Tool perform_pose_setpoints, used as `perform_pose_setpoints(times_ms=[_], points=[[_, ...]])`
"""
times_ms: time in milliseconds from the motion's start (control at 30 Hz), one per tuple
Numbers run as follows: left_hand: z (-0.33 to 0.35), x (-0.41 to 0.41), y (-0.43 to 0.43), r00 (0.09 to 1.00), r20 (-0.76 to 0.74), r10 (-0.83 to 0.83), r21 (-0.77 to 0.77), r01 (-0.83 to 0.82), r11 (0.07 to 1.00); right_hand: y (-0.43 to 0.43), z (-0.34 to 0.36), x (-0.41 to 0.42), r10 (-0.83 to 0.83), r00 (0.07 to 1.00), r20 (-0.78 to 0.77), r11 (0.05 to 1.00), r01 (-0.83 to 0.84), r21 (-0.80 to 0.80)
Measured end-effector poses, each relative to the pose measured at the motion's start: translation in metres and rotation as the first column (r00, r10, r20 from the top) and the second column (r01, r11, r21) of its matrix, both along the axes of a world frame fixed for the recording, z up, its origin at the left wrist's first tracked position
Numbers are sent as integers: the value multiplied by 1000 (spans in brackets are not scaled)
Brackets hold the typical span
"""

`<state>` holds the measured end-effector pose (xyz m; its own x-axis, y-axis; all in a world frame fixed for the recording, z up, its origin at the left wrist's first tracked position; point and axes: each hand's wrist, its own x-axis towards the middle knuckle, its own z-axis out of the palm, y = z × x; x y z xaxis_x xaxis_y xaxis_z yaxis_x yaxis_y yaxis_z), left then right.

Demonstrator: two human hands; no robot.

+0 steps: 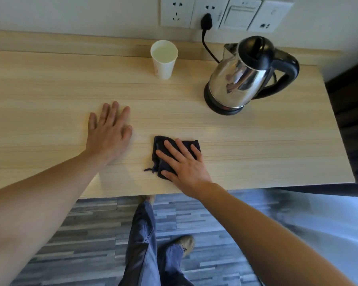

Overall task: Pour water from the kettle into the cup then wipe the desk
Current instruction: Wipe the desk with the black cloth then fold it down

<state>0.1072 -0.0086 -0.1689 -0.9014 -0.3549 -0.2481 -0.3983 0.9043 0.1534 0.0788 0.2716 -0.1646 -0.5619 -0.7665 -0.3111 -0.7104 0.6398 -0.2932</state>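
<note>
A steel kettle with a black lid and handle stands on its base at the back right of the wooden desk. A white paper cup holding water stands near the wall, left of the kettle. A dark folded cloth lies near the desk's front edge. My right hand presses flat on the cloth, fingers spread. My left hand rests flat on the bare desk to the left of the cloth, holding nothing.
The kettle's black cord runs to a plug in the wall sockets behind the desk. The desk ends at the right just past the kettle. Below the front edge are the grey plank floor and my legs.
</note>
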Motion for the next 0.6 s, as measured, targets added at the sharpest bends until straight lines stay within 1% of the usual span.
perform_pose_setpoints(times_ms=[67, 167, 233, 300, 367, 400, 433, 467, 500, 533, 567, 600], points=[[1, -1, -1, 1000, 18, 5, 28, -6, 1000, 9, -3, 13, -17, 1000, -2, 998, 17, -55], [6, -2, 4, 999, -1, 37, 73, -36, 997, 25, -10, 32, -82, 996, -32, 972, 73, -225], [9, -3, 16, 999, -23, 34, 70, -33, 997, 33, -11, 42, -122, 992, -4, 937, 114, -330], [10, -7, 37, 999, -38, -20, 89, 23, 996, 39, -5, 51, -147, 985, 92, 908, 171, -383], [9, -16, 60, 996, -48, -77, 115, 83, 990, 46, 6, 52, -180, 939, 292, 879, 287, -381], [7, -22, 71, 995, -47, -92, 126, 97, 987, 51, 11, 49, -204, 876, 438, 855, 377, -357], [6, -28, 82, 994, -41, -96, 137, 101, 985, 56, 20, 44, -225, 767, 601, 818, 484, -312], [4, -33, 91, 995, -35, -93, 143, 97, 985, 59, 30, 36, -241, 611, 754, 762, 600, -244], [1, -36, 98, 996, -30, -83, 138, 86, 987, 62, 40, 26, -241, 455, 857, 673, 715, -190], [-1, -38, 103, 997, -24, -70, 121, 73, 990, 64, 49, 13, -222, 314, 923, 563, 814, -142], [-3, -39, 106, 998, -16, -60, 97, 61, 993, 64, 56, -1, -195, 201, 960, 447, 889, -96], [-5, -39, 107, 998, -10, -56, 79, 57, 995, 63, 63, -17, -167, 136, 977, 356, 932, -69]])
